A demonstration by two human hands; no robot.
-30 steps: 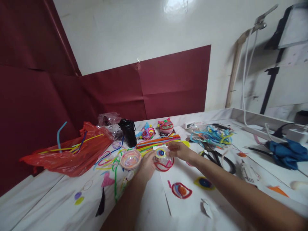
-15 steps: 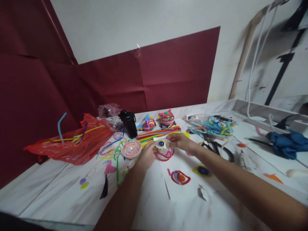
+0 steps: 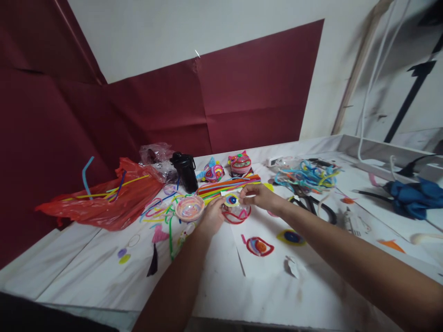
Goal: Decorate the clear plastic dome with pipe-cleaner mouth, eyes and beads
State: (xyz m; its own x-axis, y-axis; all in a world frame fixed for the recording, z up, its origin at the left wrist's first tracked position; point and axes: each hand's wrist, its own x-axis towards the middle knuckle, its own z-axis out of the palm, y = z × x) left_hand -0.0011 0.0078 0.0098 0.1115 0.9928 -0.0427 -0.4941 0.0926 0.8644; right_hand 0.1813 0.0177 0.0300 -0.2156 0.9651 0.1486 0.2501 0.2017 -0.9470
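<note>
My left hand [image 3: 212, 216] is closed on the left side of a small clear plastic dome [image 3: 244, 211] edged with red and pink pipe cleaner. A round eye shape [image 3: 231, 200], yellow outside with white and blue inside, lies against the dome's upper part. My right hand [image 3: 259, 196] has its fingers pinched together at the right edge of this eye; whether they grip it is too small to tell. On white paper [image 3: 254, 267] below lie a red-rimmed eye shape [image 3: 259, 246] with an orange centre and a yellow-and-blue eye shape [image 3: 291, 237].
Behind the hands lie straight pipe cleaners [image 3: 224, 186] and two decorated domes, one pink [image 3: 240, 163]. A patterned bowl [image 3: 189, 209], black bottle [image 3: 185, 173] and red plastic bag [image 3: 104, 207] are left. Black-handled scissors [image 3: 325, 212], tangled pipe cleaners [image 3: 308, 175] and blue fabric [image 3: 411, 198] are right.
The camera view has shifted slightly, so most table items sit a little higher in the picture. Both hands stay at the dome and the eye shape, with little visible movement.
</note>
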